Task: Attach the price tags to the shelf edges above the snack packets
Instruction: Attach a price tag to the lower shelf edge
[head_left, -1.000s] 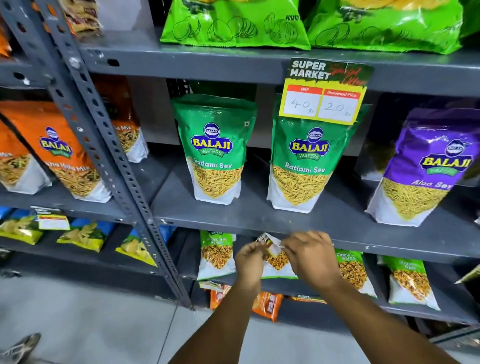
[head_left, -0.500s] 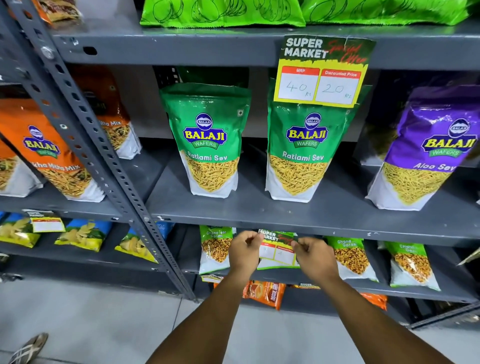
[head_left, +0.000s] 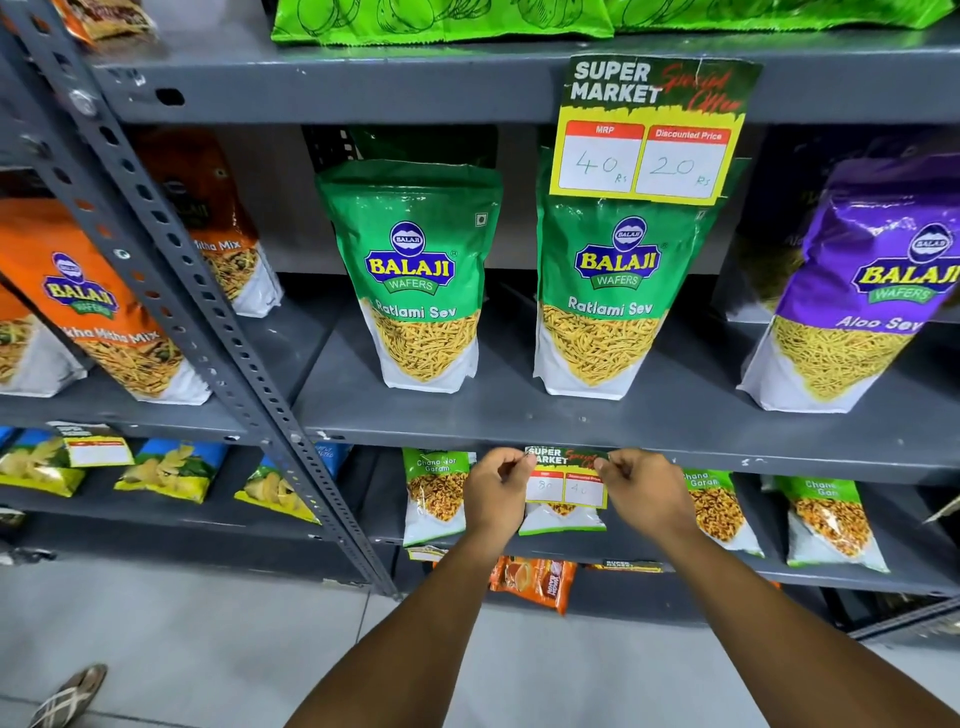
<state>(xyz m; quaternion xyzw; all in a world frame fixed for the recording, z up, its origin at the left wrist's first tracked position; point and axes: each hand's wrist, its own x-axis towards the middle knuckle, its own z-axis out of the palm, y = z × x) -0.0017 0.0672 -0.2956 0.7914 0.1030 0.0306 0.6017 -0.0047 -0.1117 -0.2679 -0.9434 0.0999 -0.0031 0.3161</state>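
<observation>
A small green and yellow price tag (head_left: 565, 478) is held flat against the front edge of the grey middle shelf (head_left: 727, 451), above the Chana Jor Garam packets (head_left: 435, 493). My left hand (head_left: 496, 493) pinches the tag's top left corner and my right hand (head_left: 649, 493) pinches its top right corner. A larger tag reading 40 and 20 (head_left: 649, 130) hangs from the upper shelf edge (head_left: 363, 88) above two green Ratlami Sev packets (head_left: 415, 275).
A perforated grey upright (head_left: 171, 291) slants down the left. Orange mix packets (head_left: 98, 312) and a purple Aloo Sev packet (head_left: 862, 291) flank the green ones. Another tag (head_left: 96, 447) hangs on the lower left shelf. A sandalled foot (head_left: 67, 696) is on the tiled floor.
Both hands rose from below the shelf edge, spread the tag open between them and brought it up against the middle shelf edge. The camera moved closer.
</observation>
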